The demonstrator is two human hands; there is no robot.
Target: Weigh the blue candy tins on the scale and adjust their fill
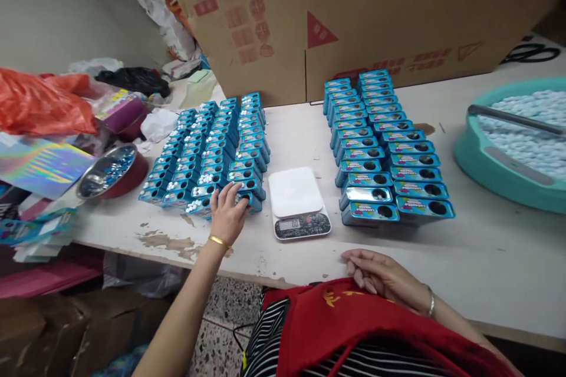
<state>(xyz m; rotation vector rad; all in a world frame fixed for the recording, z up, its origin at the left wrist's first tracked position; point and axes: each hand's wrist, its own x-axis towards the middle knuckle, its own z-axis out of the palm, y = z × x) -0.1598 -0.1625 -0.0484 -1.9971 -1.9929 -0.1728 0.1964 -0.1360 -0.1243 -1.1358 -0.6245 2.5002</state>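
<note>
My left hand [227,212], with a gold bangle, has its fingers curled over the near end of the left block of blue tins [250,156]. It grips a blue tin [253,201] at the front right corner, partly hidden by the thumb and fingers. Small white pellets show in the round openings of many tins there. My right hand [375,274] rests at the table's front edge, fingers curled with thumb against them; what they hold, if anything, is hidden. Between the two blocks lies a white digital scale [296,194], its display reading about 0.0.
On the right stand two columns of blue tins [418,174] with dark openings. A teal tub [475,168] of white pellets, a dark bar across it, is at far right. A metal bowl [137,171] sits left. A large cardboard box [283,12] walls off the back.
</note>
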